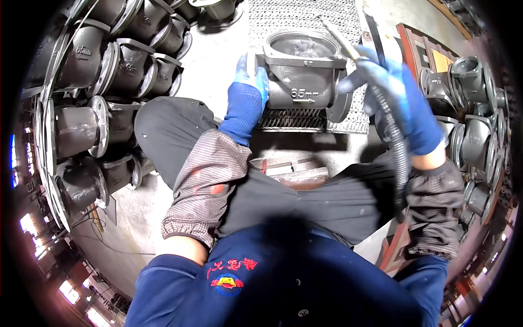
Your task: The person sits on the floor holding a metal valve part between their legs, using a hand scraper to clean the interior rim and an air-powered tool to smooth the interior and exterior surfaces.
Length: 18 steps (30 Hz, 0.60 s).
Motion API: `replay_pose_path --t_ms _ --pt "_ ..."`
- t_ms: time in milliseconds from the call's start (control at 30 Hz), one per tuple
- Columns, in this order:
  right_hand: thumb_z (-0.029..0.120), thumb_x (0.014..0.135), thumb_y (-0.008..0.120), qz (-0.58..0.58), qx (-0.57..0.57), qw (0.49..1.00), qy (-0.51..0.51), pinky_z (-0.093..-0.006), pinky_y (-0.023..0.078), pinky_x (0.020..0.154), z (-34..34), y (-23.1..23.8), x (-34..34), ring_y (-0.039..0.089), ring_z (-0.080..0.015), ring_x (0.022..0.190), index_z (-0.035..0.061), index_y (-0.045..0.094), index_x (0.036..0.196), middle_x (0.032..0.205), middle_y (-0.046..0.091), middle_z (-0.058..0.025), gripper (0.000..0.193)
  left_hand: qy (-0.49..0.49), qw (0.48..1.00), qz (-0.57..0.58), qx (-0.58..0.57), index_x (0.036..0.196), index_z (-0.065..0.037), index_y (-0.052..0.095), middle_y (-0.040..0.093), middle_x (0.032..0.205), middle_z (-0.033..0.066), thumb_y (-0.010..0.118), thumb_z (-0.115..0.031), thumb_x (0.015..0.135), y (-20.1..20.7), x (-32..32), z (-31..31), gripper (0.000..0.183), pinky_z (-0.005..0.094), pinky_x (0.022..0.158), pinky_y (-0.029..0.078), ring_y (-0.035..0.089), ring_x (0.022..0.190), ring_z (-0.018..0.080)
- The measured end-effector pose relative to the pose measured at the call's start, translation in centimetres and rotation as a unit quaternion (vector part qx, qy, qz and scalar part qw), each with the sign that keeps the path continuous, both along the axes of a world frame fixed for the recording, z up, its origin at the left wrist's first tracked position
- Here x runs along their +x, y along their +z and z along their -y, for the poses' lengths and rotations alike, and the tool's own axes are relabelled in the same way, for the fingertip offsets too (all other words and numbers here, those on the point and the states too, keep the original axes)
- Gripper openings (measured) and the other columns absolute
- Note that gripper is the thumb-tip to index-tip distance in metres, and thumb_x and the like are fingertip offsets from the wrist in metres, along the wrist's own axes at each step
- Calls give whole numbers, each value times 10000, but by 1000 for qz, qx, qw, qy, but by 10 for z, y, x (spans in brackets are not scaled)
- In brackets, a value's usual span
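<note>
A dark grey cast-iron valve body (300, 87) lies on a metal mesh bench, its wide square-rimmed opening facing up and round flanges at its sides. My left hand (250, 82), in a blue glove, grips the flange at the casting's left end. At the right end, my gloved right hand (384, 82) is closed round a rod-shaped hand tool (339, 37) with a long thin shaft. The shaft slants toward the far left, above the casting's right rim. A ribbed black hose (400, 158) runs from this hand down along my right forearm. The shaft's tip contact cannot be made out.
Similar valve castings (128, 68) are stacked in a rack at the left. More castings (476, 139) stand at the right, near a red-brown metal frame (406, 41). The mesh bench (294, 13) extends away beyond the workpiece. A thin cable (117, 248) lies on the floor at the lower left.
</note>
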State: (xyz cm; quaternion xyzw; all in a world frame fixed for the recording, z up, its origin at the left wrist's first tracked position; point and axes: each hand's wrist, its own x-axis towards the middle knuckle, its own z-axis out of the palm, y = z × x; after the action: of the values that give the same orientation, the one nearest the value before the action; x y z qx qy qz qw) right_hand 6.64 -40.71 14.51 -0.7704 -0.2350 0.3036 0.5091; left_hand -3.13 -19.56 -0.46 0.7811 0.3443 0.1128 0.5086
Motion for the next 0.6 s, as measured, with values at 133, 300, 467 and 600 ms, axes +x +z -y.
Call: replay_pose_path --t_ms 133,300,467,600 --pt "307 857 492 117 -141 964 191 -310 472 824 5 10 71 632 -208 867 -8 536 1250 804 680 -132 505 52 971 64 -223 1414 -121 343 506 618 -13 573 -103 898 8 -9 16 565 201 396 365 424 461 52" --pt "142 754 581 117 -252 914 295 -280 498 719 -45 -13 100 624 -147 763 12 628 1151 853 681 -127 420 104 978 55 -175 1405 -126 348 524 669 -20 565 -30 889 11 -49 29 568 172 368 319 392 437 22" --pt "139 792 583 105 -142 882 436 -282 506 731 -50 -37 129 617 -170 799 -7 607 1146 870 656 -140 384 36 990 79 -113 1425 -41 299 552 918 36 531 93 848 -2 -50 29 636 169 528 428 484 626 29" --pt "153 817 560 57 -99 882 457 -295 512 739 -58 -51 140 612 -192 836 -12 575 1173 918 636 -156 392 73 977 71 -189 1422 -56 316 544 847 14 536 73 857 11 -42 27 620 165 496 403 454 578 21"
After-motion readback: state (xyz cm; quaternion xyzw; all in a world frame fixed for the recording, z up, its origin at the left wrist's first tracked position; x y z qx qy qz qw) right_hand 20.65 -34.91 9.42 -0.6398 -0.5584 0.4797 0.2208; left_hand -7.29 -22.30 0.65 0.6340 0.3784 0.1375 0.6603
